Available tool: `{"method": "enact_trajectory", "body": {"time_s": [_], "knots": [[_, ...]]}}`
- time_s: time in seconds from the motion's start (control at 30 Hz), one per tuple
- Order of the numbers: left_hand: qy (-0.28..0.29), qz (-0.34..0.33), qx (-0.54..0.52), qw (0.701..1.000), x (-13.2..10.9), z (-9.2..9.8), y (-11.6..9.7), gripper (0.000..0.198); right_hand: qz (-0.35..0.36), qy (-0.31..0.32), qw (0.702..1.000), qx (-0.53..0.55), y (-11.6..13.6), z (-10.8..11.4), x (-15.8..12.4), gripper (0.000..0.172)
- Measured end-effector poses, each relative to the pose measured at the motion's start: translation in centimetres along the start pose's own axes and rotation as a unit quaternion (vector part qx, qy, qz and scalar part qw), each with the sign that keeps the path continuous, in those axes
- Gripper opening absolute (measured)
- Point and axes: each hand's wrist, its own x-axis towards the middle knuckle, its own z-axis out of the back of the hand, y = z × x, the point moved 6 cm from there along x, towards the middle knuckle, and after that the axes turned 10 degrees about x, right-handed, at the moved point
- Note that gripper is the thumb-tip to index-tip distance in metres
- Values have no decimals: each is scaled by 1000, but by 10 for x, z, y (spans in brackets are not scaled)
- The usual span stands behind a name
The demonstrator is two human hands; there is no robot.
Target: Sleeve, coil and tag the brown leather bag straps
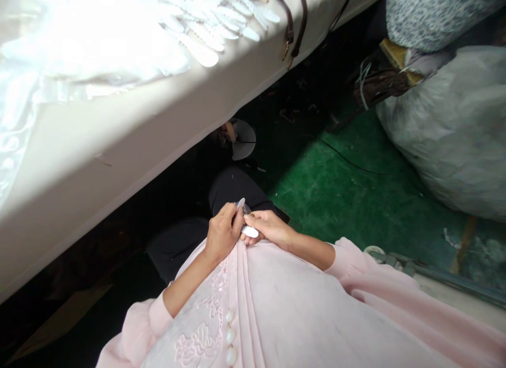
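Note:
In my lap both hands are together. My left hand (225, 230) is closed, thumb and fingers pinched where a small rounded white tip (241, 203) pokes out. Against it, my right hand (273, 228) is closed with its thumb over a small flat white piece (250, 231) with a rounded end and a notched edge. Whether the tip and the piece are one strip I cannot tell, as my fingers hide the part between. A small dark, shiny bit shows between the hands, too little of it to name.
On the pale-covered table (130, 131) lies a bright pile of similar white pieces (201, 49). Brown straps (302, 20) with gold-coloured clasps hang over its edge. A large translucent sack (450, 131) stands right on the green floor (328, 183). Below the table is a round white object (244, 139).

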Motion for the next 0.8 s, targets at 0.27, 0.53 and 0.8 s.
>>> {"method": "enact_trajectory", "body": {"time_s": [0.27, 0.53, 0.8], "knots": [[-1, 52, 31, 998, 4, 7, 11, 29, 24, -9, 997, 79, -11, 17, -3, 99], [11, 167, 12, 986, 6, 11, 29, 32, 93, 52, 991, 79, 12, 7, -1, 84], [-42, 148, -110, 982, -1, 7, 22, 32, 393, 176, 836, -339, 23, -11, -20, 22]]}}
